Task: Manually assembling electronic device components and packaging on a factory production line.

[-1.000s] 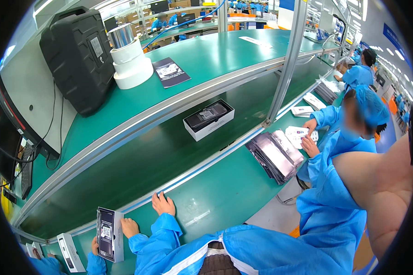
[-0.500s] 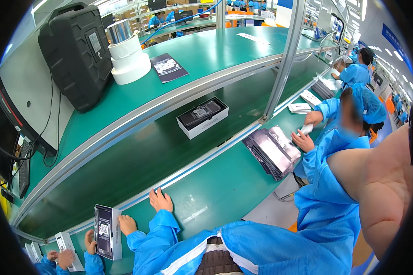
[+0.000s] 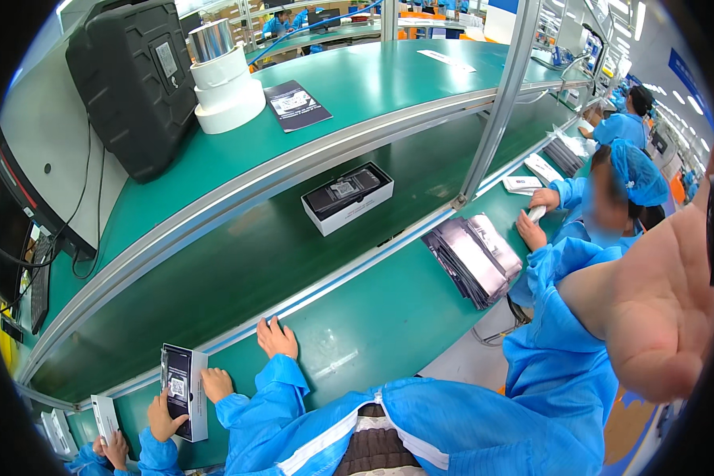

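In the head view, your left hand (image 3: 214, 385) is at the near left of the green bench (image 3: 389, 317). Its fingers (image 3: 207, 379) are curled in against the right edge of a flat black-faced box (image 3: 181, 389). The box has white sides and stands on end, with its long axis running from near to far and its dark face turned up toward you. It lies just to the left of those fingers and touches them. You cannot tell from here whether the fingers actually clamp it or only rest against its edge.

A co-worker's hand (image 3: 162, 416) comes in from the lower left and holds the same box along its near left side, so the box sits between the two hands.

Your right hand (image 3: 278, 338) is a little farther in and to the right. It lies palm down on the bench with its fingers spread wide, holds nothing, and is clear of the box. Your left hand is therefore plainly the nearer one to the box.

Beyond your hands, an open white box with a dark insert (image 3: 347, 198) sits on the darker belt (image 3: 214, 278). A fanned stack of dark pouches (image 3: 472, 258) lies well to the right, in front of another worker in blue.
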{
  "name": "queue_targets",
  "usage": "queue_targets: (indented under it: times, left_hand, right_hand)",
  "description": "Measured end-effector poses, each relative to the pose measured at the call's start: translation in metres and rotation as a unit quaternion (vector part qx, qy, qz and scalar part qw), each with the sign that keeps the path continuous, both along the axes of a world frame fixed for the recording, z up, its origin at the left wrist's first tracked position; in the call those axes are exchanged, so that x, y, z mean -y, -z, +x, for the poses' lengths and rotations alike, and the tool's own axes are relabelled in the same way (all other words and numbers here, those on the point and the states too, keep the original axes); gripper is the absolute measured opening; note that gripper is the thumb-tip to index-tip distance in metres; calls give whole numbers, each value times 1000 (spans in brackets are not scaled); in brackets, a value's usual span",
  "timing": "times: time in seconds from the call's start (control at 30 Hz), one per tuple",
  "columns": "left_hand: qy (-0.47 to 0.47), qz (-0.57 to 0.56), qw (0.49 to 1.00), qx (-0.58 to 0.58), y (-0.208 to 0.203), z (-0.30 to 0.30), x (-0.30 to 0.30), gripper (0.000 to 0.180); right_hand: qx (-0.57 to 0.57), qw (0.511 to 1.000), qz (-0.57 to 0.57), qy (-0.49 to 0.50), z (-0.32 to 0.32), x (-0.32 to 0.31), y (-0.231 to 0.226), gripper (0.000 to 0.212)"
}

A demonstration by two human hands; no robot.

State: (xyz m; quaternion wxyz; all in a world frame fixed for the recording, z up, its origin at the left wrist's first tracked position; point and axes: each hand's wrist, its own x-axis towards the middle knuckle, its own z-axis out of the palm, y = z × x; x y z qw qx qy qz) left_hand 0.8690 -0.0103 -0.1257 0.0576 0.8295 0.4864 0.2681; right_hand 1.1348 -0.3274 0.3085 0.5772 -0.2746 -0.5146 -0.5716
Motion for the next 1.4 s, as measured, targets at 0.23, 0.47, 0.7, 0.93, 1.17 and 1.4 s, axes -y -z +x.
queue_targets:
  times: [0.23,0.47,0.7,0.93,1.17,1.4]
  left_hand:
    - [0,-10,1000,1,-4,4,2,39]
    - [5,-8,1000,3,-5,4,2,40]
    - [-11,-20,1000,-2,-4,5,1,40]
    - [-14,-25,1000,-3,-11,11,-4,39]
    - [123,-140,972,145,-27,95,-57,54]
    - [104,-395,878,247,-54,191,-124,67]
  right_hand:
    - [-24,999,-5,30,25,-2,-1,77]
    - [-28,998,-21,43,0,-23,5,76]
    - [-406,788,-433,-161,35,-82,176,40]
    - [-522,608,-581,-142,98,-161,312,44]
    - [-603,496,-606,-150,157,-244,341,58]
    - [-700,422,-541,-198,190,-294,356,75]
